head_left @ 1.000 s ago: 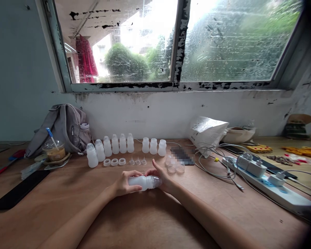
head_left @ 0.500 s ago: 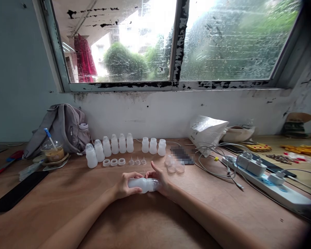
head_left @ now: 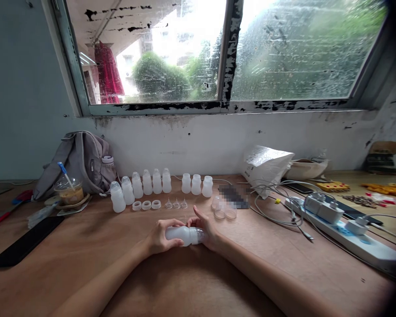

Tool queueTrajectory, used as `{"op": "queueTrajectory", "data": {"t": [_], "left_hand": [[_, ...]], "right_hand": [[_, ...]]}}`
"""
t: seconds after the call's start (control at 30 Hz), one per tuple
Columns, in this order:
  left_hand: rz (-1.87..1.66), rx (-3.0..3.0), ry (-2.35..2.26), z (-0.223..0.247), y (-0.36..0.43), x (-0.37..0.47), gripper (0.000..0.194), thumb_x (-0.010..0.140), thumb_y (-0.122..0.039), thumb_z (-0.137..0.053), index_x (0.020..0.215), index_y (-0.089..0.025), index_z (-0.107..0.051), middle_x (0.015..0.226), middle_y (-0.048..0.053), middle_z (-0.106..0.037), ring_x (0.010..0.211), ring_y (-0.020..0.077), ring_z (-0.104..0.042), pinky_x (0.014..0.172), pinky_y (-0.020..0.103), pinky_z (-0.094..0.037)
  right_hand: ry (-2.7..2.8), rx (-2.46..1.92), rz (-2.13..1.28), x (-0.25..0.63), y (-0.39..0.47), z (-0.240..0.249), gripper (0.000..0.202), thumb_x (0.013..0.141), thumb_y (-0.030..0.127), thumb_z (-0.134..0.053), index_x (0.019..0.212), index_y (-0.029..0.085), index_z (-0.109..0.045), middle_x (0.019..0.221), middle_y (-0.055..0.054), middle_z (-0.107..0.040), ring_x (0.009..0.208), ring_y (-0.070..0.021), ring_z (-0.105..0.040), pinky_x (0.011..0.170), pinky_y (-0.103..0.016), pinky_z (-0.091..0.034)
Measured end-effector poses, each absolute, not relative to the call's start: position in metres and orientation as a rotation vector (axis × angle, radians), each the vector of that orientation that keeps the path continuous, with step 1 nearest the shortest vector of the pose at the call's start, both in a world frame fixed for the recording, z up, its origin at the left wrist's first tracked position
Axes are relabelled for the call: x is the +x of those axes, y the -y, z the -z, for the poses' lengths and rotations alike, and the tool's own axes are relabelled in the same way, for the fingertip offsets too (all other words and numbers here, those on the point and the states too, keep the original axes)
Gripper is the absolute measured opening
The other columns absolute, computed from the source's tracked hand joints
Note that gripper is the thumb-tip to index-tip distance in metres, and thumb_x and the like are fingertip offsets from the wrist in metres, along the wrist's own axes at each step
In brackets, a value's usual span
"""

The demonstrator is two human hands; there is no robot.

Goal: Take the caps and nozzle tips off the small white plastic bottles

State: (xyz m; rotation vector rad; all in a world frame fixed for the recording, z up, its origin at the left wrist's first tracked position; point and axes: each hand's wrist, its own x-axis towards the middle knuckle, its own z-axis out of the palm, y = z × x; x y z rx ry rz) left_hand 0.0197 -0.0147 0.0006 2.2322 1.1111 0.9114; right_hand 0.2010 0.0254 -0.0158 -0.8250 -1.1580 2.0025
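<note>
Lying sideways just above the wooden table, a frosted baby bottle (head_left: 182, 235) with a clear cap spans both hands. My left hand (head_left: 160, 236) wraps round its base end. Around the capped end closes my right hand (head_left: 208, 229), its thumb raised. Beyond them stand several capped baby bottles (head_left: 137, 185) in a slanting row and three open bottles (head_left: 196, 184) without tops. White collar rings (head_left: 146, 205) and clear silicone nipples (head_left: 176, 204) lie in short rows before them. Several clear caps (head_left: 225, 208) sit right of my right hand.
At the left are a grey backpack (head_left: 82, 163), an iced drink cup (head_left: 69, 192) and a flat black object (head_left: 26, 243). A white power strip (head_left: 346, 233), tangled cables (head_left: 267, 211) and a silvery-white bag (head_left: 267, 167) occupy the right. A window (head_left: 231, 57) is above the wall.
The view has shifted slightly, so the scene sits a little to the right. Both hands keep hold of the bottle in nearly the same pose.
</note>
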Motion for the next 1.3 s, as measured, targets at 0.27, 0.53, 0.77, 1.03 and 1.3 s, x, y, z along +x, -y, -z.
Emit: {"op": "queueTrajectory", "data": {"t": [0.27,0.53,0.77,1.03,1.3], "left_hand": [[-0.858,2.474,-1.057,-0.004,0.019,0.023,0.046,0.073,-0.037,-0.053,0.116,-0.024,-0.044,0.114,0.005,-0.054,0.099,0.0217,-0.051,0.087,0.033,-0.039],[-0.810,2.489,-1.273,0.001,0.012,0.024,0.038,0.086,-0.042,-0.029,0.115,-0.022,-0.042,0.105,0.006,-0.055,0.093,0.0208,-0.048,0.083,0.033,-0.037],[-0.771,2.436,-1.330,0.003,0.008,0.022,0.040,0.086,-0.045,-0.025,0.113,-0.021,-0.041,0.103,0.007,-0.053,0.094,0.0220,-0.046,0.083,0.034,-0.035],[-0.736,2.390,-1.432,0.004,0.015,0.028,0.045,0.083,-0.050,-0.026,0.111,-0.019,-0.042,0.101,0.008,-0.053,0.093,0.0235,-0.046,0.081,0.036,-0.036],[-0.721,2.429,-1.486,0.007,0.018,0.032,0.047,0.084,-0.048,-0.026,0.121,-0.020,-0.034,0.108,0.009,-0.051,0.097,0.0239,-0.045,0.084,0.038,-0.034]], "right_hand": [[0.973,-0.842,-1.806,0.207,-0.038,0.018,0.049,0.072,0.059,-0.041,0.052,0.015,-0.050,0.048,0.000,-0.050,0.039,-0.0092,-0.043,0.040,-0.021,-0.031],[0.753,-0.765,-1.747,0.208,-0.037,0.006,0.030,0.075,0.044,-0.047,0.063,0.017,-0.051,0.060,-0.004,-0.058,0.060,-0.0164,-0.056,0.052,-0.025,-0.044],[1.102,-0.661,-1.606,0.209,-0.028,-0.009,0.033,0.077,0.048,-0.045,0.083,0.017,-0.055,0.081,-0.006,-0.057,0.072,-0.0164,-0.053,0.055,-0.025,-0.045],[1.542,-0.730,-0.976,0.213,-0.015,-0.023,0.021,0.079,0.040,-0.047,0.083,0.019,-0.049,0.076,-0.001,-0.051,0.063,-0.0112,-0.048,0.055,-0.024,-0.045],[1.687,-0.822,-0.459,0.209,-0.013,-0.015,0.020,0.079,0.034,-0.048,0.094,0.021,-0.049,0.088,-0.005,-0.053,0.071,-0.0138,-0.053,0.058,-0.026,-0.048]]}}
